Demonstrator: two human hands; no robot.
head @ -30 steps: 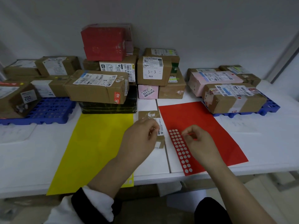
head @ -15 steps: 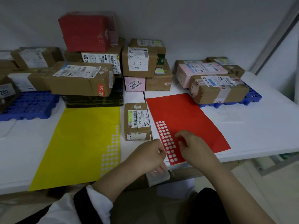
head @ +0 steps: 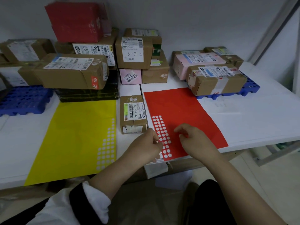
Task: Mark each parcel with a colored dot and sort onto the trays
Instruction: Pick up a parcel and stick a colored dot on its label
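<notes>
A small brown parcel (head: 133,114) with a barcode label lies between the yellow sticker sheet (head: 73,135) and the red sticker sheet (head: 186,111). Both sheets show several white holes where dots have been peeled off. My left hand (head: 146,146) has its curled fingers on the red sheet's left edge, just in front of the parcel. On the red sheet, right of the holes, my right hand (head: 194,140) pinches thumb and fingertip together on what looks like a red dot (head: 186,136).
Unsorted parcels (head: 133,52) are stacked along the wall, with a red box (head: 74,21) on top. A blue tray (head: 24,101) at the left and a blue tray (head: 248,90) at the right both carry parcels. The table's front edge runs just under my hands.
My left hand has left the small parcel and come back to the red sheet's left edge. My right hand has slid nearer along the sheet and now pinches there.
</notes>
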